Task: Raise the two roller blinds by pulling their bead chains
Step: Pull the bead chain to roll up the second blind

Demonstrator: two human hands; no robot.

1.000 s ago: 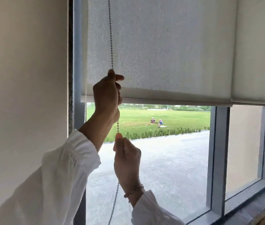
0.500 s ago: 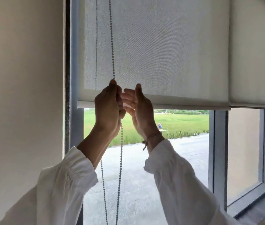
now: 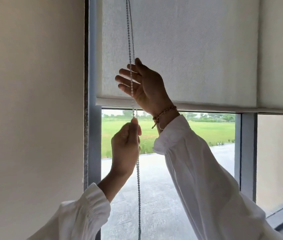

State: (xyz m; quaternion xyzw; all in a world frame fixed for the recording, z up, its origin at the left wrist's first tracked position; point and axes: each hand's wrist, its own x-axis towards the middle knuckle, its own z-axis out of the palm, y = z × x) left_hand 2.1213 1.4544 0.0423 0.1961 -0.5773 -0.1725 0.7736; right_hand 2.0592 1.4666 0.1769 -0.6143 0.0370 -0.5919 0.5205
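The bead chain (image 3: 131, 49) hangs in two strands down the left part of the near roller blind (image 3: 189, 54), running in front of the fabric, past the bottom rail (image 3: 206, 106) and on down across the glass to the lower edge of view. The left hand (image 3: 126, 148) is below the rail, its grip clenched on the chain, thumb tip up and pinching the beads just under the rail. The right hand (image 3: 143, 85) is higher, in front of the blind fabric, palm turned toward the chain, fingers (image 3: 125, 79) spread and loose; the strands cross in front of those fingers, and the grip there is released, touching or nearly touching the beads without closing on them. A braided bracelet (image 3: 164, 113) sits on that wrist, and both arms wear white sleeves (image 3: 203, 179).

The near blind's rail stands just under halfway down the pane, leaving the lower part of the window uncovered. The second blind (image 3: 279, 52) hangs just beside it to the right, its lower edge at about the same level. A grey window frame (image 3: 92, 135) runs up the left side against a plain cream wall (image 3: 31, 101). Through the glass lie a wet paved area and a green field (image 3: 206, 134) beyond it.
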